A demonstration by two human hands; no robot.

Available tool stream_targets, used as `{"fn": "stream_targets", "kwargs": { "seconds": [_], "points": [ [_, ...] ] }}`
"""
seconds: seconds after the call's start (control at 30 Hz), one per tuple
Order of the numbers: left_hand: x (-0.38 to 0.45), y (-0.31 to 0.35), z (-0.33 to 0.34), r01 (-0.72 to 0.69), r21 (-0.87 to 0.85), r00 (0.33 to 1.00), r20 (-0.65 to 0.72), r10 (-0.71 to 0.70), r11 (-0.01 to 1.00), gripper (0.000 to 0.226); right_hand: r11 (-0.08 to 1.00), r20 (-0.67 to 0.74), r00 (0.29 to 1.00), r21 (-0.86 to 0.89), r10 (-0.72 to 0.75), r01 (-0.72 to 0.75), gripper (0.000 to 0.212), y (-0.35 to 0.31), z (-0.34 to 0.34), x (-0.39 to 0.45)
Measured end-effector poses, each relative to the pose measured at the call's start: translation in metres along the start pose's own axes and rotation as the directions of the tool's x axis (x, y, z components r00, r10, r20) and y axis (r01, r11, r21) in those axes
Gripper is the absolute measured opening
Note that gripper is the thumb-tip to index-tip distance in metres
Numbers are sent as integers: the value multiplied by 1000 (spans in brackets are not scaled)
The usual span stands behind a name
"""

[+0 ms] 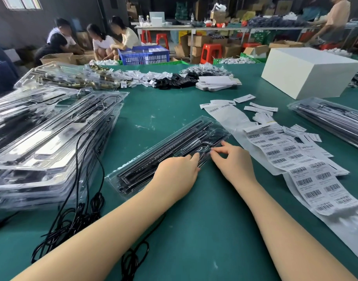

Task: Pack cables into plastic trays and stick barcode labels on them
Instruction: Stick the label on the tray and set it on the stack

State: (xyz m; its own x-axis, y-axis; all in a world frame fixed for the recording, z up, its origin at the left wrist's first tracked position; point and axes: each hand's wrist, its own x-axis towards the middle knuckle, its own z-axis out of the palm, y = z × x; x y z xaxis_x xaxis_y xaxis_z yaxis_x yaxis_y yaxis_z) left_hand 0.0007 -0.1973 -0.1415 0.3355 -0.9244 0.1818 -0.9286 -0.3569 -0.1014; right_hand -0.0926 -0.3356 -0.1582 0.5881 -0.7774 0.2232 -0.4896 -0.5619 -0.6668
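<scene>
Loose black cable (76,222) trails in coils at the near edge of the green worktop (204,230), under the 2 bare forearms reaching forward. Both hands meet on 1 clear plastic tray (174,153) lying flat at the middle of the worktop. The left hand (177,172) rests palm-down on the tray, fingers spread and pressing, gripping nothing. The right hand (231,157) is pinched at the fingertips against the tray's near long edge — whether it holds a small label or only presses the plastic I cannot tell.

The tray already holds dark rods and cable, so packing looks done for this piece; my judgement is that the step in hand is closing the tray or fixing a barcode label on it. The next move calls for steady downward pressure from the left hand while the right smooths along the edge.

The tray's long axis runs diagonally, near-left to far-right. The strip of barcode labels (308,171) lies just beside it on the right; a stack of filled trays (52,138) sits well to the left.
</scene>
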Motion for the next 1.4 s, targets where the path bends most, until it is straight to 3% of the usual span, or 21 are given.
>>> {"fn": "stream_targets", "kwargs": {
  "seconds": [0.17, 0.23, 0.37, 0.5, 0.73, 0.93, 1.07, 1.2, 1.27, 1.4],
  "points": [
    [-4, 0, 0, 4, -37, 1000, 15, -4, 999, 51, 1000, -50, 999, 25, -4, 6, 10, 3, 1, 1],
    [-5, 2, 1, -2, -21, 1000, 28, 3, 1000, 49, 998, -68, 998, 65, -6, 10, 17, 6, -3, 1],
    [-5, 2, 2, -19, -11, 999, 35, 19, 1000, 45, 953, -86, 969, -218, -233, 210, 25, 7, -11, -4],
    [-6, 0, 3, -8, -36, 1000, 4, 8, 999, 41, 908, 147, 925, -190, -350, 373, 31, 5, -12, -8],
    [-19, -14, -2, -124, -204, 991, 29, 133, 971, 50, 881, 236, 912, -267, -334, 391, 30, 2, -11, -7],
    [-22, 0, -3, 42, -122, 999, -5, -43, 992, 17, 934, 156, 947, -179, -283, 308, 28, 3, -5, -10],
    [-25, -3, -6, -12, -74, 1000, 16, 13, 997, 28, 934, 149, 945, -169, -291, 315, 33, 3, -5, -11],
    [-28, -1, -10, -27, -78, 999, 38, 30, 997, 37, 900, 283, 916, -250, -285, 357, 43, -1, -6, -12],
    [-29, 1, -9, -23, -95, 999, 41, 27, 995, 38, 913, 264, 928, -244, -262, 327, 43, -4, -6, -14],
    [-30, -9, -11, -21, -168, 1000, 18, 24, 986, 37, 856, 183, 888, -243, -422, 457, 37, -13, 0, -19]
  ]
}}
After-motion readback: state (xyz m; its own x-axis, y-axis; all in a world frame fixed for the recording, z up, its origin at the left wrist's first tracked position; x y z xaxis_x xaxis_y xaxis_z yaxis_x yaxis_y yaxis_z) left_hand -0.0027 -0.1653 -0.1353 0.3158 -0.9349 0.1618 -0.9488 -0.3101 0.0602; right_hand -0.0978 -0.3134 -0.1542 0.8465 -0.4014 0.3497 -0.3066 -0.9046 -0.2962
